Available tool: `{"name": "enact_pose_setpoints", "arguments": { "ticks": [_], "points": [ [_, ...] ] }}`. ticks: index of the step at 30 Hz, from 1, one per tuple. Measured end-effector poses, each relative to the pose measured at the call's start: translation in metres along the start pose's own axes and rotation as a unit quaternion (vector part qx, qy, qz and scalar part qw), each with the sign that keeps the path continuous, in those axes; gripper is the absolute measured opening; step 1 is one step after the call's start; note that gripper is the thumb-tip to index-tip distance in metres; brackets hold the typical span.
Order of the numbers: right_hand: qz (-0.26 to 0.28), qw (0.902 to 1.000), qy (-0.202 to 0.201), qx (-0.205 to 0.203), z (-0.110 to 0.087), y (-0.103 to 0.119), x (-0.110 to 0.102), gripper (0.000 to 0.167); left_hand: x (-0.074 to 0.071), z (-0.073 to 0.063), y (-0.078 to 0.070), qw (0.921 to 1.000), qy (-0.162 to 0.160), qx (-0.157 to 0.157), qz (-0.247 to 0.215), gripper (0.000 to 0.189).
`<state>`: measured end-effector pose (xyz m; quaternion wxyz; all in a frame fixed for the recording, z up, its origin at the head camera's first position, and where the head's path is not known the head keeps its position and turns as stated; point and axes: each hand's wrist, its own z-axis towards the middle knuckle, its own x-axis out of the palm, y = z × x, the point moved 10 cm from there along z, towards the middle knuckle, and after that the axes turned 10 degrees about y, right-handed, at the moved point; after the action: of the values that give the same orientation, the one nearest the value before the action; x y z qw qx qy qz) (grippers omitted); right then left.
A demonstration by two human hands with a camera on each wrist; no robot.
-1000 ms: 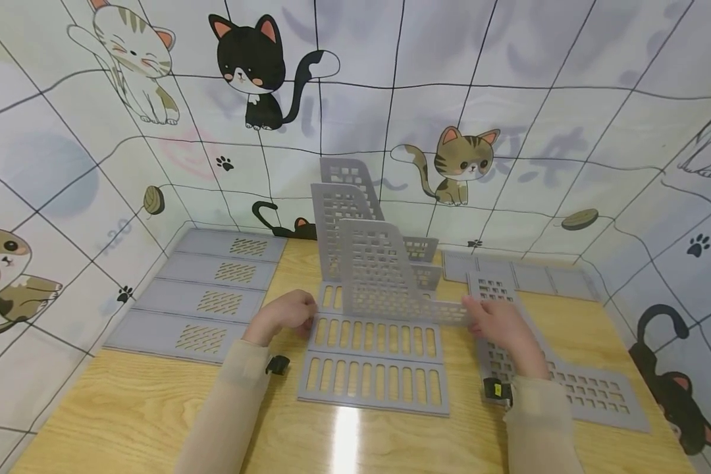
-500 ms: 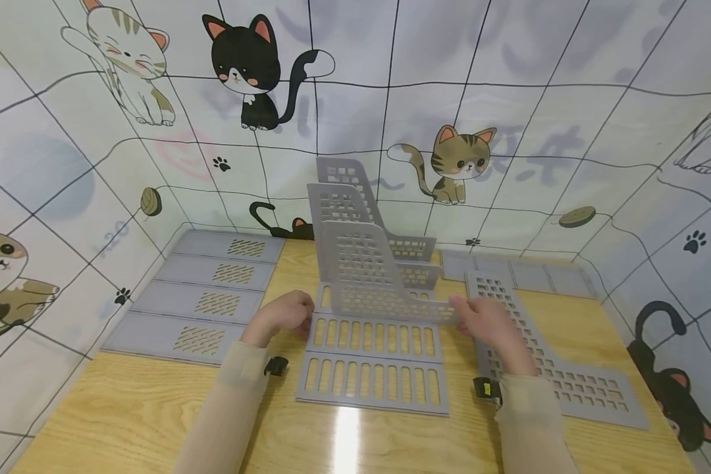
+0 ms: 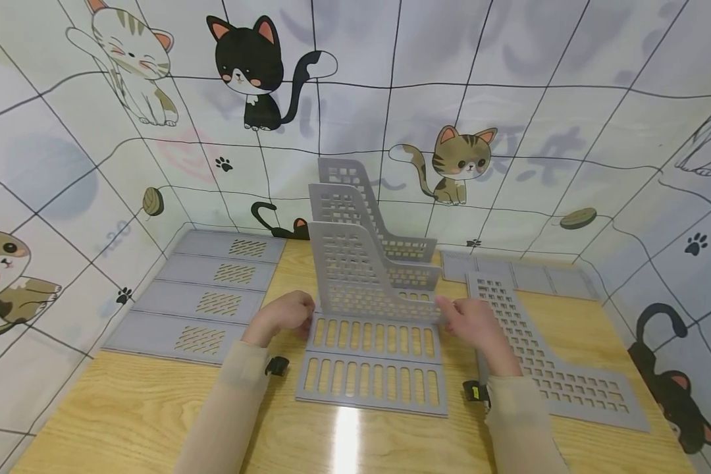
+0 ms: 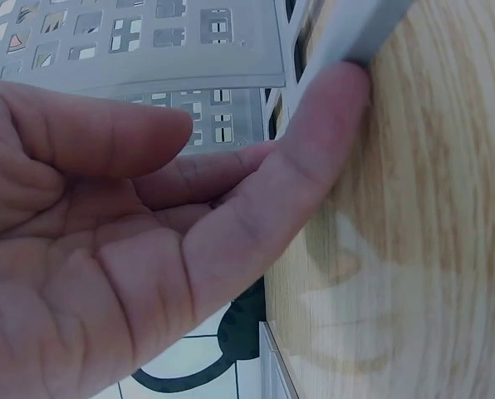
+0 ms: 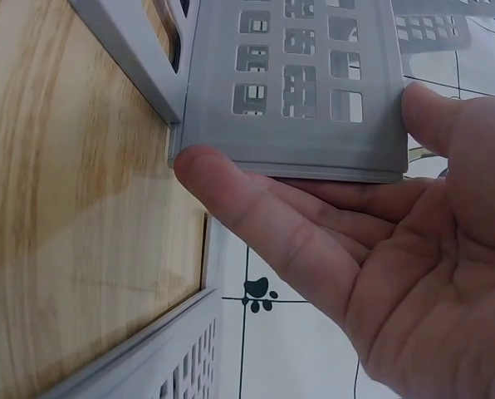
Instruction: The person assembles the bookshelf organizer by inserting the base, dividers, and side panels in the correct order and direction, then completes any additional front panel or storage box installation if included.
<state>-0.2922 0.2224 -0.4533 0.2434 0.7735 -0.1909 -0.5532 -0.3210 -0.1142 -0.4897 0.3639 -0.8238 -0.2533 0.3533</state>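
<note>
A grey slotted base (image 3: 373,407) lies on the wooden table with two perforated side panels, including a middle panel (image 3: 326,195), upright on its far part. The front perforated panel (image 3: 338,230) stands in front of them, its lower edge along a bar of the base. My right hand (image 3: 473,324) holds this panel's low right end; in the right wrist view the thumb is at its upper corner and a fingertip (image 5: 202,162) at the bottom corner. My left hand (image 3: 287,313) touches the base's left edge with a fingertip (image 4: 347,83), the thumb apart from the panel.
Several grey boards (image 3: 178,322) with slits lie side by side on the left. Another perforated side panel (image 3: 545,368) lies flat on the right. Behind it are narrow grey strips (image 3: 530,276). A cat-printed cloth wall (image 3: 355,118) encloses the table.
My right hand has moved left with the front panel, whose tall end now lines up near the base's left edge. The left hand has stayed at the base.
</note>
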Motion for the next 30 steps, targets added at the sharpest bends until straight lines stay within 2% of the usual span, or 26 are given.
{"name": "enact_pose_setpoints", "arguments": {
  "ticks": [6,19,26,30],
  "points": [
    [0.014,0.9999,0.003,0.010,0.001,-0.001,0.001,0.066,0.001,-0.002,-0.003,1.0000,0.006,0.004,-0.003,0.037],
    [0.023,0.9994,-0.024,-0.007,0.005,0.007,0.003,0.062,0.001,-0.001,-0.002,0.9999,0.007,0.007,-0.012,0.036],
    [0.026,0.9990,-0.030,-0.019,0.004,0.017,0.007,0.057,0.002,0.001,-0.004,0.9993,0.018,0.024,-0.022,0.040],
    [0.029,0.9988,-0.036,-0.018,0.006,0.017,0.009,0.055,0.000,0.002,-0.003,0.9996,0.012,0.024,-0.007,0.039]
  ]
}}
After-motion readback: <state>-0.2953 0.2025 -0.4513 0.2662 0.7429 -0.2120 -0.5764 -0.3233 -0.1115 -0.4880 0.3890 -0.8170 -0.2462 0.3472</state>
